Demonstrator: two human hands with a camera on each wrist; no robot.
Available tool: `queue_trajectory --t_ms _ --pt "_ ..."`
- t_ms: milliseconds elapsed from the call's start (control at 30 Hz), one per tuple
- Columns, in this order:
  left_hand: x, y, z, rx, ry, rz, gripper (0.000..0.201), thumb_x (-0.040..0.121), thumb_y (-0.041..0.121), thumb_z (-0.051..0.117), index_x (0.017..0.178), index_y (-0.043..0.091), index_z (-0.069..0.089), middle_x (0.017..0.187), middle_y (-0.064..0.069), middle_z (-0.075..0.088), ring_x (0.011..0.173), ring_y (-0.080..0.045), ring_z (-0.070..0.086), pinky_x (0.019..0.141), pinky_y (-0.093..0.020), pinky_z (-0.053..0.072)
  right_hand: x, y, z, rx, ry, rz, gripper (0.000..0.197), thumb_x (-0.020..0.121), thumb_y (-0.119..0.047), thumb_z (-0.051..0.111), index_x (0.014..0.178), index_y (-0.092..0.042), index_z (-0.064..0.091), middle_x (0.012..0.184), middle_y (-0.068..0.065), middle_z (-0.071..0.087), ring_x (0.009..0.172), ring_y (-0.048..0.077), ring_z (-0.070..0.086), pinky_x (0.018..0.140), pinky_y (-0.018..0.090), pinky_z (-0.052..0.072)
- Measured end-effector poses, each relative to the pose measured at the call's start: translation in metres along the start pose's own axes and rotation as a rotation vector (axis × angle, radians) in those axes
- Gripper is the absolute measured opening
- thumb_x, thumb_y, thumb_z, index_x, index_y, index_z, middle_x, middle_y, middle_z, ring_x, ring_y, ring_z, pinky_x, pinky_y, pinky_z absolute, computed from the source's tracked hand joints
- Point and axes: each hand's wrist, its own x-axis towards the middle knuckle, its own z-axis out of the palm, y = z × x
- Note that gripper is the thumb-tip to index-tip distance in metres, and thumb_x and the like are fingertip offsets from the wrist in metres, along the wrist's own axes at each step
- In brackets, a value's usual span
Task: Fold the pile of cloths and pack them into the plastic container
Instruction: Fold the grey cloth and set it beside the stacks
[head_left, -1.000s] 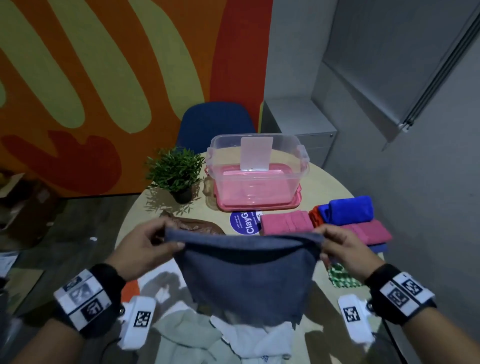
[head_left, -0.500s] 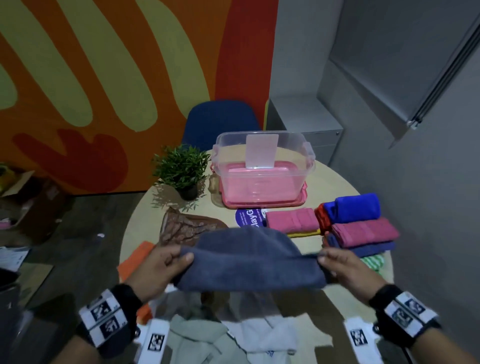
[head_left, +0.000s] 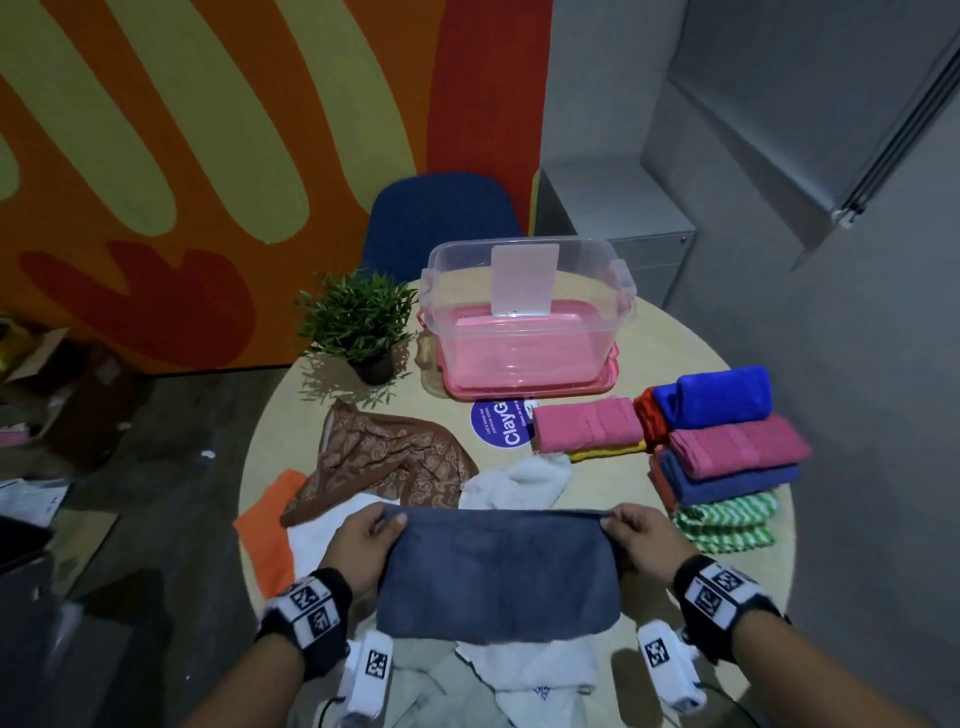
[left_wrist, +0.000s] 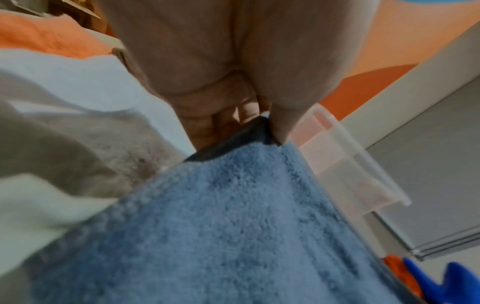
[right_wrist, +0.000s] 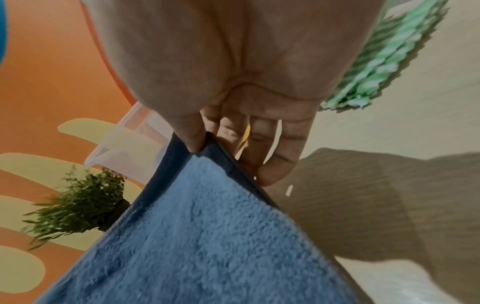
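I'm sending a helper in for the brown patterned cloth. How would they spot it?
On the round table, look in front of the potted plant, left of the clear plastic container. There the brown patterned cloth lies loose and unfolded, overlapping an orange cloth. It alone has a paisley print; the others are plain or striped.

We hold a grey-blue cloth (head_left: 498, 571) stretched between our hands, the left hand (head_left: 363, 545) pinching its far left corner and the right hand (head_left: 641, 540) pinching its far right corner, above a heap of white cloths (head_left: 535, 675) on the round table (head_left: 670, 358). Beyond it lie a brown patterned cloth (head_left: 384, 457), an orange cloth (head_left: 270, 530) and a purple sticker (head_left: 501, 423). At the right stand stacks of folded cloths (head_left: 727, 457). At the far side sit the clear plastic container (head_left: 524, 312) on its pink lid, beside a small potted plant (head_left: 358, 322)
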Motion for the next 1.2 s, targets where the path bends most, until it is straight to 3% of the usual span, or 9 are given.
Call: queue_trajectory --t_ms 100,233,333,467,633,767,967,1067,1200 --pt "0.016 -0.019 0.007 0.098 -0.007 -0.141 0.012 0.096 0.025 0.061 0.107 0.020 0.062 0.099 -0.004 0.071 0.092 -0.021 0.065 0.085 -0.034 0.053 0.002 -0.005 0.007 -0.162 0.045 0.078 0.005 0.095 -0.029 0.061 0.096 -0.025 0.059 0.089 -0.001 0.068 0.080 0.021 0.063 0.082 0.037 0.051" --pt "0.011 -0.035 0.012 0.324 0.051 -0.165 0.040 0.093 0.032 0.059 0.129 0.021 0.047 0.119 -0.004 0.060 0.106 -0.023 0.058 0.092 -0.033 0.045 -0.013 0.008 0.020 -0.411 0.034 0.073 0.041 0.091 -0.030 0.063 0.127 -0.021 0.046 0.120 -0.001 0.056 0.109 0.019 0.058 0.091 0.028 0.044" --pt "-0.001 -0.034 0.010 0.514 -0.036 -0.216 0.026 0.093 0.042 0.056 0.109 0.021 0.051 0.108 -0.004 0.064 0.094 -0.021 0.059 0.078 -0.031 0.045 -0.030 0.014 0.026 -0.439 -0.074 0.047 0.039 0.091 -0.034 0.063 0.124 -0.025 0.044 0.115 -0.004 0.059 0.105 0.016 0.059 0.089 0.029 0.046" --pt "-0.007 -0.034 0.005 0.750 -0.262 -0.307 0.039 0.088 0.057 0.058 0.106 0.022 0.056 0.107 0.001 0.063 0.089 -0.016 0.057 0.070 -0.029 0.041 -0.037 0.009 0.030 -0.476 -0.156 0.046 0.031 0.092 -0.033 0.061 0.116 -0.030 0.041 0.101 -0.005 0.063 0.093 0.017 0.062 0.084 0.032 0.050" --pt "-0.002 -0.027 -0.002 0.661 -0.116 -0.171 0.012 0.090 0.029 0.061 0.085 0.022 0.052 0.086 0.004 0.063 0.079 -0.015 0.057 0.056 -0.022 0.035 -0.036 -0.007 0.032 -0.505 -0.133 0.124 0.046 0.091 -0.036 0.065 0.120 -0.023 0.032 0.102 0.003 0.060 0.087 0.022 0.057 0.075 0.032 0.042" --pt "-0.005 -0.023 -0.004 0.552 -0.120 -0.091 0.006 0.098 0.025 0.051 0.096 0.019 0.050 0.086 0.000 0.063 0.075 -0.013 0.055 0.056 -0.020 0.034 -0.041 -0.010 0.035 -0.591 -0.237 0.227 0.055 0.088 -0.052 0.064 0.115 -0.020 0.028 0.104 0.002 0.058 0.086 0.021 0.056 0.077 0.034 0.043" --pt "-0.010 -0.017 -0.010 0.424 -0.077 -0.039 0.017 0.097 0.009 0.048 0.101 0.025 0.048 0.081 -0.009 0.067 0.074 -0.023 0.063 0.064 -0.031 0.047 -0.042 -0.010 0.032 -0.487 -0.295 0.258 0.047 0.087 -0.043 0.068 0.112 -0.018 0.037 0.093 0.002 0.066 0.074 0.018 0.062 0.063 0.030 0.046" --pt "-0.013 0.006 -0.016 0.335 -0.064 0.030 0.032 0.097 0.002 0.045 0.106 0.033 0.047 0.089 -0.007 0.067 0.079 -0.023 0.065 0.070 -0.035 0.052 -0.037 -0.014 0.027 -0.613 -0.196 0.174 0.046 0.086 -0.040 0.069 0.115 -0.019 0.040 0.102 0.000 0.062 0.094 0.021 0.061 0.073 0.030 0.045" --pt "-0.018 0.061 -0.015 0.368 -0.160 0.322 0.041 0.097 0.002 0.048 0.117 0.038 0.047 0.105 0.006 0.069 0.094 -0.010 0.067 0.084 -0.033 0.056 -0.034 -0.051 0.024 -0.489 -0.011 -0.141 0.070 0.084 -0.028 0.075 0.142 -0.024 0.035 0.142 0.001 0.046 0.125 0.016 0.051 0.102 0.026 0.042"
